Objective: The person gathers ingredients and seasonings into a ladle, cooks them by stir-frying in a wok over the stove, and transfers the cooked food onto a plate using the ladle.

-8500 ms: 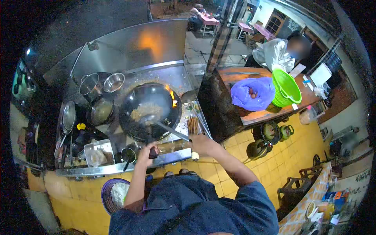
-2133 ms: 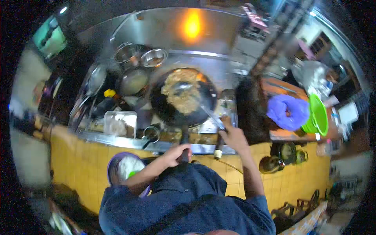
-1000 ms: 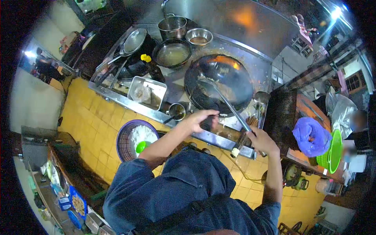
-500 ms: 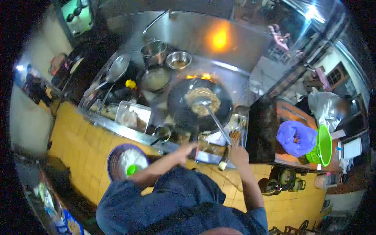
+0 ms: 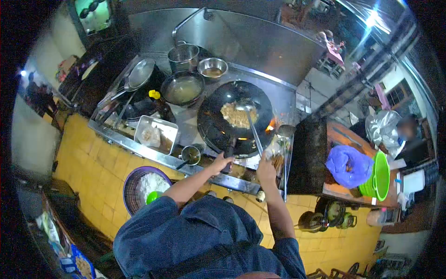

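My left hand [image 5: 220, 164] is closed around the dark handle of a black wok [image 5: 212, 104], at the wok's near side. Brown fried food [image 5: 236, 118], its kind too blurred to name, lies in the middle of the wok. In my right hand [image 5: 266, 171] is the shaft of a long metal ladle [image 5: 255, 135]. The ladle's round head rests in the far right part of the food. Orange flames [image 5: 271, 125] show at the wok's right and near edge.
Left of the wok stand a pan of liquid [image 5: 183, 90], a deep pot [image 5: 183, 57], a steel bowl [image 5: 212, 68], a metal tray [image 5: 169, 132] and a small pot [image 5: 191, 155]. A purple basket of white rice [image 5: 127, 188] stands below. Right is a table with a green basket [image 5: 381, 179].
The wok has come back toward me, along with my left hand. Flames at its far rim are gone and now show at the near and right side. The ladle head has shifted slightly right.
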A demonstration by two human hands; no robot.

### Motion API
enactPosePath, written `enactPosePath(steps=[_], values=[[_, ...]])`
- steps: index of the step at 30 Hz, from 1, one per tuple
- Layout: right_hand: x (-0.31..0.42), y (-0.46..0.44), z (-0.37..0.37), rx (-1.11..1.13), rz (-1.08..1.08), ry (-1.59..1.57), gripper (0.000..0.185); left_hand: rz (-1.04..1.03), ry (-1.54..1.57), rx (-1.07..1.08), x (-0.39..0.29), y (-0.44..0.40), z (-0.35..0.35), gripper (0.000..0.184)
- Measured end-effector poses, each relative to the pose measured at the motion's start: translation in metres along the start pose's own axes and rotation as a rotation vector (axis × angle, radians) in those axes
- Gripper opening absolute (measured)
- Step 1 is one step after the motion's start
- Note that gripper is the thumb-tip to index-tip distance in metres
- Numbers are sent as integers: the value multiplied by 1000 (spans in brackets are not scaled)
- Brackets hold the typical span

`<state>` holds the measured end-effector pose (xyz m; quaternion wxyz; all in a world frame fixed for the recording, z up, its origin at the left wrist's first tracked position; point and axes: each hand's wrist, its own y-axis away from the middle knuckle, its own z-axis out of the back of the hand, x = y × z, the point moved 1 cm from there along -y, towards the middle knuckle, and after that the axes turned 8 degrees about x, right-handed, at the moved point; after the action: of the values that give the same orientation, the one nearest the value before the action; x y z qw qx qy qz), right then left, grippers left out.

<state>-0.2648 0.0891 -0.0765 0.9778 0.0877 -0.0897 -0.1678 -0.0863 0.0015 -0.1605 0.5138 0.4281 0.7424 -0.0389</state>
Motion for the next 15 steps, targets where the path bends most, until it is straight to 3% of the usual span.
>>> enactPosePath(steps=[4, 6, 7, 8, 9, 10, 11, 13, 14, 15], values=[[63, 75, 46, 221, -176, -153, 49, 62, -267, -189, -61, 43, -23, 13], [39, 67, 21, 93, 181, -87, 47, -25, -171, 118, -30, 13, 7, 8], [40, 47, 36, 133, 77, -188, 45, 102, -67, 166, -25, 8, 13, 10], [23, 29, 37, 91, 165, -244, 37, 234, 31, 200, -21, 3, 17, 14], [26, 18, 42, 60, 54, -341, 34, 353, -74, 141, -27, 1, 14, 16], [26, 6, 25, 82, 89, -220, 41, 420, -223, -27, -68, 32, -18, 18], [44, 11, 38, 122, -45, -230, 42, 384, 143, 208, -22, 3, 13, 21], [25, 17, 58, 162, 89, -312, 39, 201, -12, -161, -5, -12, 0, 22], [-13, 9, 47, 43, 334, -229, 37, 338, 207, -275, -93, 61, -75, 25], [-10, 29, 92, 260, 214, -335, 42, 173, 387, -91, -78, 54, -79, 22]])
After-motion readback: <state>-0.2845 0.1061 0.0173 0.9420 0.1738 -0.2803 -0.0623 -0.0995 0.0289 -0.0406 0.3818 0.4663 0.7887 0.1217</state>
